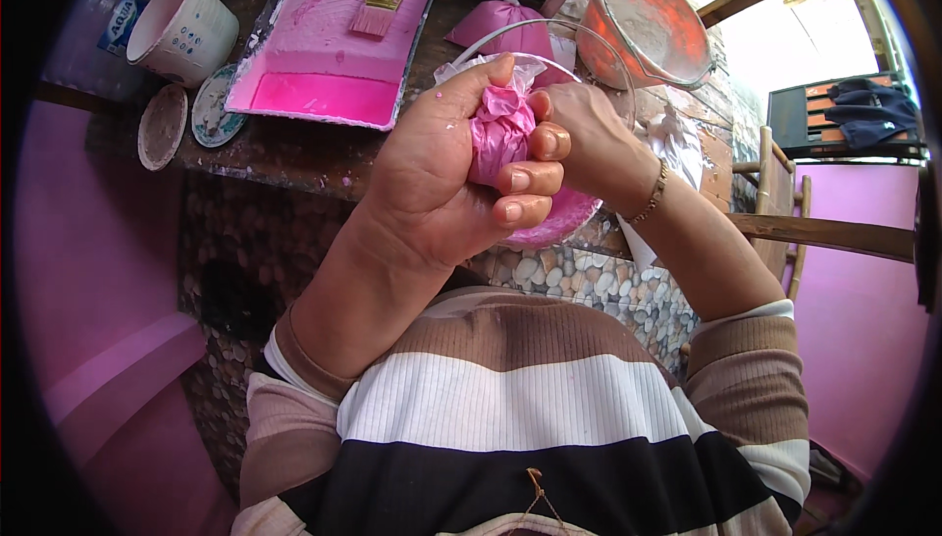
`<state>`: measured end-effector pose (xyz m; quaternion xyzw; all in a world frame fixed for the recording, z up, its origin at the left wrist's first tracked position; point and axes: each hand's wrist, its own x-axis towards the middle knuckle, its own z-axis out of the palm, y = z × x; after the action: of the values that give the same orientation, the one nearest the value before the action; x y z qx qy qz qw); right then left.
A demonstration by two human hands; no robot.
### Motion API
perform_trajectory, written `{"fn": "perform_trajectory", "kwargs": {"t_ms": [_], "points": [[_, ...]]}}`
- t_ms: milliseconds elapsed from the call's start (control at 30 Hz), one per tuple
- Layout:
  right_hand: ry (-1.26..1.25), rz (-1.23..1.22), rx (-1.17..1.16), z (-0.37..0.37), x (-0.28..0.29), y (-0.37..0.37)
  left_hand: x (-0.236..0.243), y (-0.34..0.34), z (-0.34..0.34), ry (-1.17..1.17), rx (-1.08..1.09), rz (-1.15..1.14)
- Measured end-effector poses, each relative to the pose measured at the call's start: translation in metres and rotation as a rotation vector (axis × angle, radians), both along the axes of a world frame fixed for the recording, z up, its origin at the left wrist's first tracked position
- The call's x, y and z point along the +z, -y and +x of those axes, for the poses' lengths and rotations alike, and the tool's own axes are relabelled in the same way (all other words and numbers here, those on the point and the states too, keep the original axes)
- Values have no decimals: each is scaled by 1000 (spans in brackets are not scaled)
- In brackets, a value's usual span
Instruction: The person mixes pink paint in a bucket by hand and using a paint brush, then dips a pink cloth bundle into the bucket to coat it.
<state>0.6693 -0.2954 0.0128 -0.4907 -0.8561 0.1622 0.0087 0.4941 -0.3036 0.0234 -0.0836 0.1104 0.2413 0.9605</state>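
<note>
My left hand (432,158) is raised palm up, its fingers wrapped round a crumpled pink plastic bag (502,134). Wet smears show on the palm. Just beyond and to the right, my right hand (591,139) is closed against the bag, knuckles up. Its fingertips are hidden behind the left fingers, so what they grip does not show. Under both hands stands a bucket (569,217) with pink on its inside wall and a white wire handle raised. Whitish clear plastic (535,67) sticks out behind the bundle.
A paint tray (324,41) with pink paint lies left of centre, a paintbrush (383,1) resting on it. Left of it are a white tub (183,31) and two round lids. Behind my hands sit a tied pink bag (505,26) and an orange bucket (643,26) holding pale powder.
</note>
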Motion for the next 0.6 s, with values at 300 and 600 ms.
{"fn": "perform_trajectory", "kwargs": {"t_ms": [300,600], "points": [[-42,-97,19,10,-4,14,1,2,0,-6,0,-22],[-462,400,221,-8,-42,15,0,2,7,24,-18,31]]}}
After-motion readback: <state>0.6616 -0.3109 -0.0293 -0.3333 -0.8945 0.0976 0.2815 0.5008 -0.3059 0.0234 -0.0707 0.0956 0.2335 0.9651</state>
